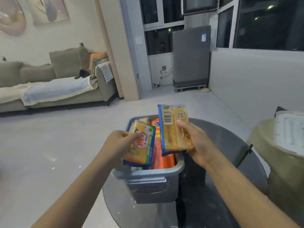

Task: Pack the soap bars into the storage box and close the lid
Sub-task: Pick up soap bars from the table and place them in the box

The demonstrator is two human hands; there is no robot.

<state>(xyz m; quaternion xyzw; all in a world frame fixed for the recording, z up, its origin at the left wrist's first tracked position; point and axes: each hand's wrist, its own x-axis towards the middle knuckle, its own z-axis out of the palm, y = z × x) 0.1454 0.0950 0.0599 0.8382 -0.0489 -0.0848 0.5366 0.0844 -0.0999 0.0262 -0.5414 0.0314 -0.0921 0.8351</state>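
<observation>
A grey-blue storage box (153,181) stands open on a round glass table (213,195). Inside it lie orange-wrapped soap bars (162,158). My left hand (120,143) grips a yellow soap bar in a blue and green wrapper (142,148), label side up, over the box's left half. My right hand (195,143) holds a second yellow soap bar (172,129), barcode side toward me, tilted upright above the box's right half. The white lid (289,130) rests on a stool at the right, away from the box.
A padded olive stool (283,175) stands right of the table under the lid. A green sofa (54,83) lines the left wall. A grey appliance (191,58) stands at the far wall by the windows. Pale floor (49,145) surrounds the table.
</observation>
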